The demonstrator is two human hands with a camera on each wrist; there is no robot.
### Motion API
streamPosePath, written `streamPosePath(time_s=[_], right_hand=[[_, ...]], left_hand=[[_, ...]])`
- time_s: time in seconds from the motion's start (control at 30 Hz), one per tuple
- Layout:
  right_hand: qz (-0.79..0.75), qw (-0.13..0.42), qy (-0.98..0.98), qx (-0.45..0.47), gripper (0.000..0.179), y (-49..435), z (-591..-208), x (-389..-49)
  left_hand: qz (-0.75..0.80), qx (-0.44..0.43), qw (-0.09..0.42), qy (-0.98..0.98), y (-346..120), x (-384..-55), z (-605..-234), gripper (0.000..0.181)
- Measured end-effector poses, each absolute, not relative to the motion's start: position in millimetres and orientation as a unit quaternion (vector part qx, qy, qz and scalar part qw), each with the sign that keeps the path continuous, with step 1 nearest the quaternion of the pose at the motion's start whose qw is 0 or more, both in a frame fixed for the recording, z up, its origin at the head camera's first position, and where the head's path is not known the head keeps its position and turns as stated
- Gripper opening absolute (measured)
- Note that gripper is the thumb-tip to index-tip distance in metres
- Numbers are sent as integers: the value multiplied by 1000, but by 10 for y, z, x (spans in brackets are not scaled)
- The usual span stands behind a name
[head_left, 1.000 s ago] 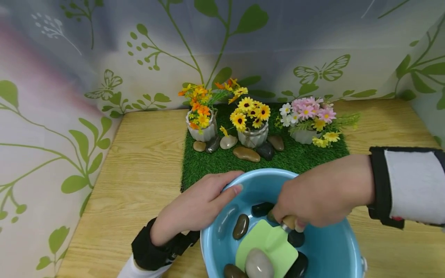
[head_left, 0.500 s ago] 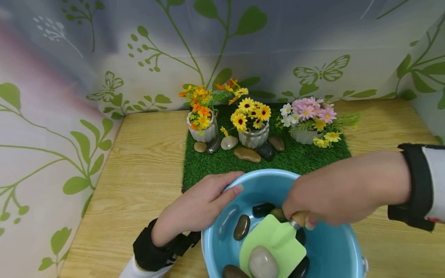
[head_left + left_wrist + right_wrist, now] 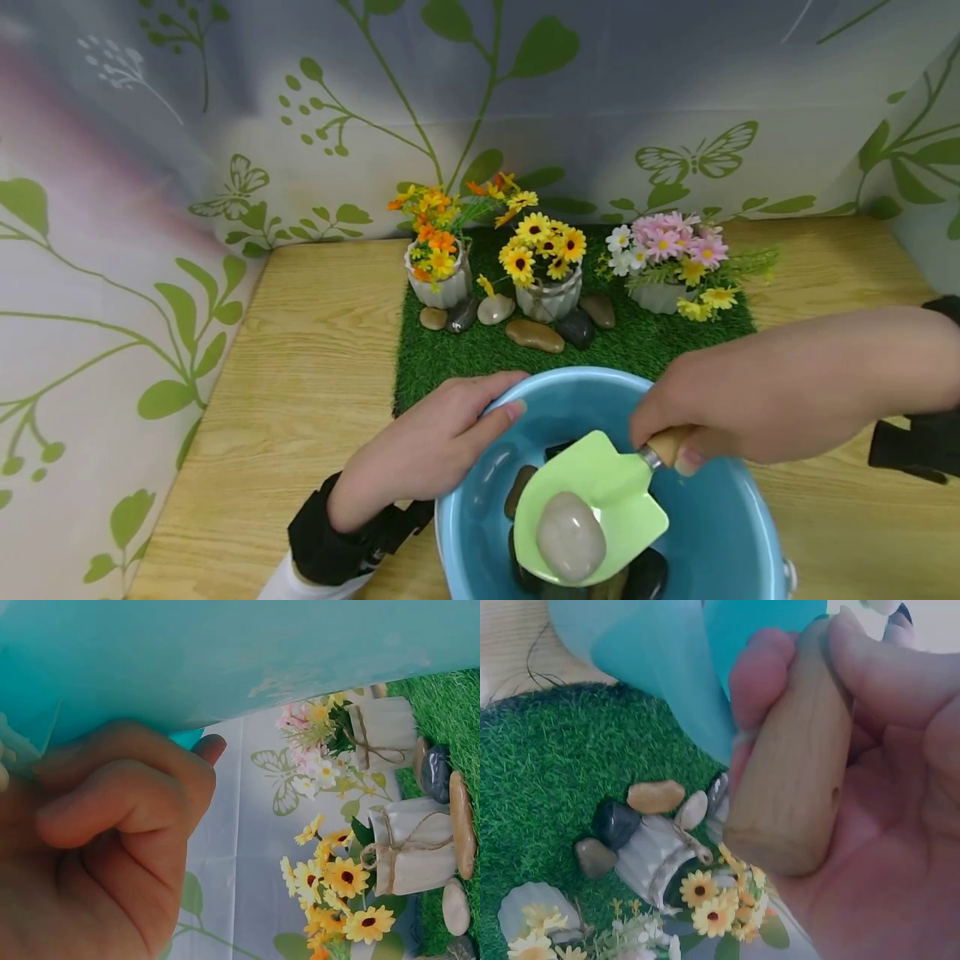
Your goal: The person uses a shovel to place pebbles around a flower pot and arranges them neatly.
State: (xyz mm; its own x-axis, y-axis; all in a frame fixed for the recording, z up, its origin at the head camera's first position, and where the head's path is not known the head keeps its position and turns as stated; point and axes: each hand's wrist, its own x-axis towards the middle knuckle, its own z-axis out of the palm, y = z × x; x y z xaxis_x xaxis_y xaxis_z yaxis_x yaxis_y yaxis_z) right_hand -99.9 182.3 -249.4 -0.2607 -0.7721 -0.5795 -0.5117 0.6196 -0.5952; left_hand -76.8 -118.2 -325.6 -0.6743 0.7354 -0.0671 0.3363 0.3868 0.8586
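My right hand (image 3: pixel 712 408) grips the wooden handle (image 3: pixel 795 765) of a small trowel, whose light green blade (image 3: pixel 615 492) is tilted inside the blue bucket (image 3: pixel 705 533). On the blade lies a smooth pale grey stone (image 3: pixel 572 536). Below it, dark and brown stones (image 3: pixel 645 575) show in the bucket, partly hidden by the blade. My left hand (image 3: pixel 435 433) holds the bucket's left rim, its thumb over the edge; in the left wrist view its fingers (image 3: pixel 150 795) are curled against the outer wall.
Behind the bucket is a green turf mat (image 3: pixel 450 367) on the wooden table (image 3: pixel 300 358). On it stand white pots with orange flowers (image 3: pixel 435 242), yellow flowers (image 3: pixel 540 250) and pink flowers (image 3: pixel 667 242). Several pebbles (image 3: pixel 534 335) lie before the pots. A patterned cloth (image 3: pixel 315 167) hangs behind.
My right hand has moved right, drawing the trowel up and to the right with the grey stone on its blade. The blade now covers more of the stones beneath. My left hand stays on the rim.
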Motion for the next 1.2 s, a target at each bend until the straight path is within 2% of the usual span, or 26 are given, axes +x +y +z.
streamPosePath(time_s=[0.17, 0.43, 0.7, 0.9, 1.1, 1.2], right_hand=[[-145, 423, 795, -410, 16, 1954, -2471, -1065], [-157, 408, 829, -349, 23, 2207, -2490, -1258], [-147, 363, 868, -304, 18, 2413, -2559, -1429], [-136, 319, 899, -267, 43, 2498, -2714, -1490], [-170, 324, 903, -226, 21, 2533, -2931, -1538], [-200, 334, 895, -216, 20, 2558, -3043, -1561]], left_hand=[[442, 337, 222, 801, -1184, -769, -3263, 31], [450, 330, 232, 797, -1182, -770, -3258, 34], [452, 329, 230, 797, -1179, -762, -3267, 32], [448, 333, 229, 798, -1175, -770, -3265, 32], [435, 338, 235, 801, -1191, -774, -3250, 33], [428, 347, 241, 799, -1189, -771, -3245, 36]])
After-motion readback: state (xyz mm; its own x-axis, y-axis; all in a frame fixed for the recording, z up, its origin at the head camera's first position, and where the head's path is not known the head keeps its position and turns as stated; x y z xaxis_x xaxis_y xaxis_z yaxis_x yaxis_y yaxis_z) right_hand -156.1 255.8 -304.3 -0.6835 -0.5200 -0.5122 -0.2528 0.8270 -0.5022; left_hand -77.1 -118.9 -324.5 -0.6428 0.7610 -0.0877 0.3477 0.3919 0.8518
